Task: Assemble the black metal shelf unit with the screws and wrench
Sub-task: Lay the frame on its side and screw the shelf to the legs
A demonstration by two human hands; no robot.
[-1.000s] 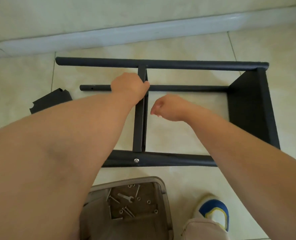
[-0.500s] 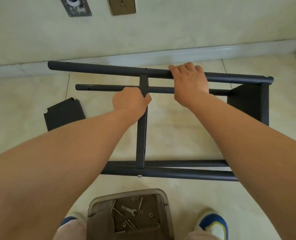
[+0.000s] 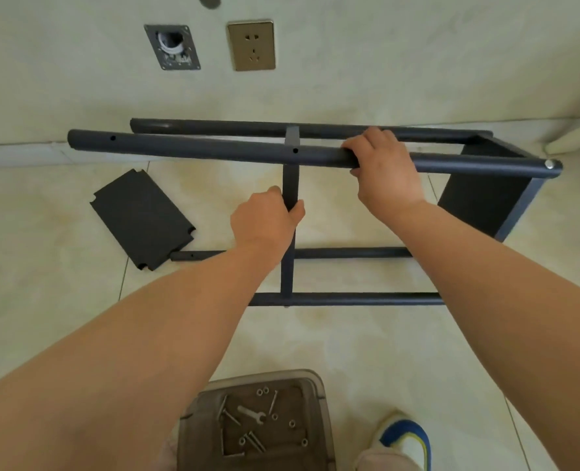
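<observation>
No legible writing or brand anywhere; black shelf frame (image 3: 315,297) on its side at centre; right hand (image 3: 382,168) wrapped round upper tube (image 3: 213,151) at 1 o'clock; left hand (image 3: 264,220) gripping cross bar (image 3: 290,171); loose panel (image 3: 142,219) at 9 o'clock; tray (image 3: 322,419) at 6 o'clock holding screws (image 3: 251,440) and wrench (image 3: 251,414); wall socket (image 3: 251,45) at 12; shoe (image 3: 405,440) at 5; forearms hiding parts of lower tubes.
</observation>
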